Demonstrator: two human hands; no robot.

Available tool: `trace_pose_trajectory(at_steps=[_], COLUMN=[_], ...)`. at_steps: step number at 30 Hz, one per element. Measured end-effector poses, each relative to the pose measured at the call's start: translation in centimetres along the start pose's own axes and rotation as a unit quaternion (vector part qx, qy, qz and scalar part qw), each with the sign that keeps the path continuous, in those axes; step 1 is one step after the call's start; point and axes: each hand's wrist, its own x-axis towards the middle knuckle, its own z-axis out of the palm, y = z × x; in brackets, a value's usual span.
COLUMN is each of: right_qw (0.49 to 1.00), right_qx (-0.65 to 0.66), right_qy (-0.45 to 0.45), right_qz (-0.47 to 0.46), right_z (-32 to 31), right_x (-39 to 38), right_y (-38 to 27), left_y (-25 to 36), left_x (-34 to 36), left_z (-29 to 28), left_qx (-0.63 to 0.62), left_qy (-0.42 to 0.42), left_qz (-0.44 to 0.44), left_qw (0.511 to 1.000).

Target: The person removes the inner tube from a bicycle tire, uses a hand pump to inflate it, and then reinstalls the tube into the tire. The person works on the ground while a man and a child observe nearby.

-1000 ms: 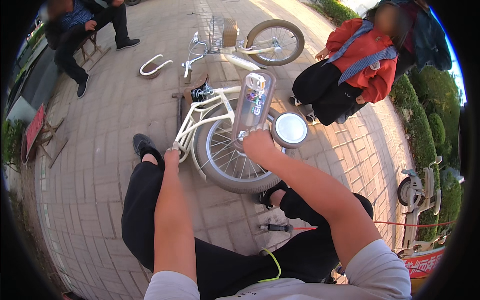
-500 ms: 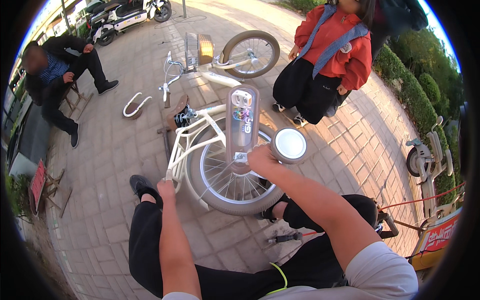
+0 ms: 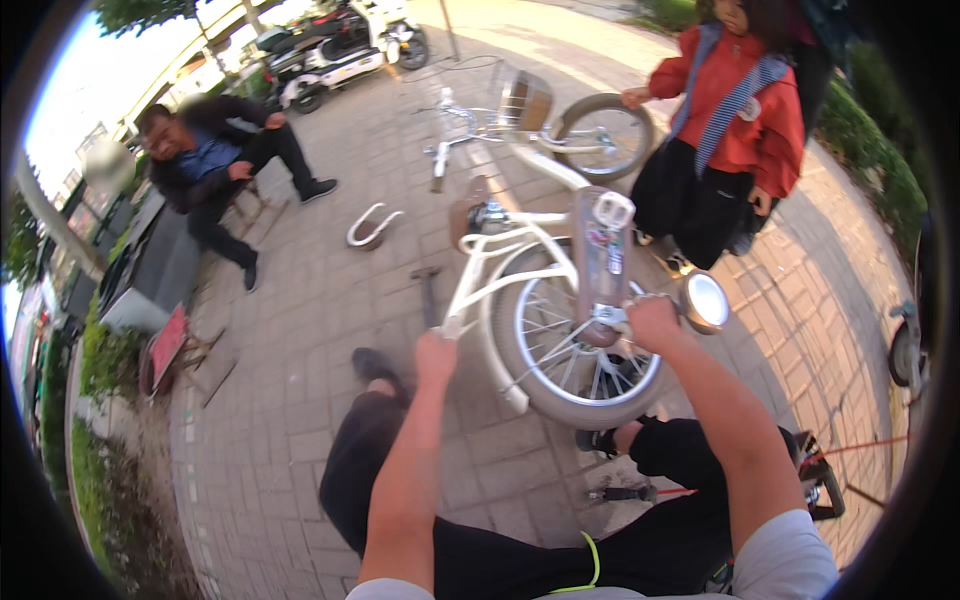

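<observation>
Both hands on an upturned white child's bicycle [image 3: 520, 250] lying on the brick paving [image 3: 300, 330].

The left hand [image 3: 437, 352] is closed around the end of the white frame stay beside the rear wheel [image 3: 575, 345]; the right hand [image 3: 652, 320] grips at the wheel's hub, fingers curled shut just below the chain guard [image 3: 603, 255], with a round chrome bell or mirror [image 3: 706, 301] just beside it. Compared with a second ago, the view has tipped up: the seated person in dark clothes [image 3: 215, 165] and the parked scooters [image 3: 340, 45] now show, while both hands sit where they were on frame and hub. So the grip looks settled, and the work at the rear wheel seems to be holding steady rather than advancing. A child in a red jacket [image 3: 740, 110] stands by the front wheel [image 3: 600, 135]; a loose white handlebar [image 3: 372, 225] lies apart on the paving.
</observation>
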Motion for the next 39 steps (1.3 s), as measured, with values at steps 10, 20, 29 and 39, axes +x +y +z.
trace_pose_trajectory(at_steps=[10,20,29,39], right_qw=[0.994,0.987,0.962,0.948], right_qx=[0.064,0.095,0.197,0.286], right_qy=[0.086,0.124,0.172,0.092], right_qz=[0.021,0.042,0.081,0.103], right_z=[2.2,5.7,10.7,12.1], right_x=[-2.4,-3.7,-2.9,-3.0], right_y=[3.8,7.8,5.2,8.1], left_y=[8.7,13.8,21.5,25.3], left_x=[-1.9,-4.0,-4.5,-6.4], left_z=[-2.2,-1.8,-4.5,-1.9], left_qx=[0.004,0.006,0.068,0.02], left_qy=[-0.114,-0.116,-0.106,-0.132], left_qz=[0.018,0.082,0.186,0.254], left_qw=[0.993,0.99,0.974,0.958])
